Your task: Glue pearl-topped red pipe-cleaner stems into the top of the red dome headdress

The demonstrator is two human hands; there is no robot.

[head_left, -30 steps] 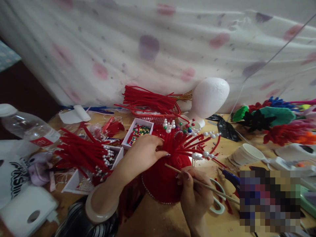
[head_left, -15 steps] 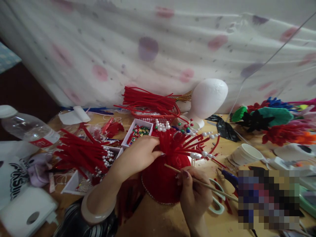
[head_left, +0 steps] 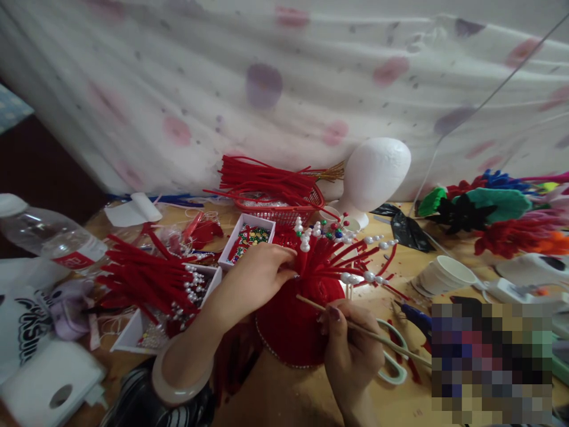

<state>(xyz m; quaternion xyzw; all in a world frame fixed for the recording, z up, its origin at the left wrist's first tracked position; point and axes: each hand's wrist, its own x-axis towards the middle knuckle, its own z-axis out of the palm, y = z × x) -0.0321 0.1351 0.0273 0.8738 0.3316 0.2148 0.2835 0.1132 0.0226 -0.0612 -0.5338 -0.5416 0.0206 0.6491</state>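
Gripping a slender wooden stick (head_left: 310, 303) between thumb and fingers, the right hand (head_left: 353, 338) is closed on the shaft, with the tip projecting to the left. The tip is positioned over a red headdress (head_left: 288, 335) edged with small beads; this headdress is on the worktop (head_left: 284, 397), directly below the left fingers and immediately left of the right fingers. The left hand (head_left: 262, 273) is set palm down, thumb and index finger narrowly spaced at the base of the pearl-beaded red stems (head_left: 329, 273) that fan out beyond the fingertips. Whether a stem is clamped there cannot be told, as the contact area is partly hidden.

Scissors (head_left: 402, 373) with pale green handles lie just right of the right fingers. Left of the left fingers, beyond the forearm, a white box (head_left: 128, 335) contains small pearls, with a bundle of red chenille stems (head_left: 137, 276) beside it. Just beyond the left fingers is a bead box (head_left: 258, 221) of multicoloured beads. A paper cup (head_left: 448, 279) is tilted to the right of the right fingers.

Farther out, beyond the left fingers, a red basket (head_left: 267, 214) carries more red stems. Beyond the right fingers, a white foam head (head_left: 377, 169) stands before a spotted curtain (head_left: 200, 89).
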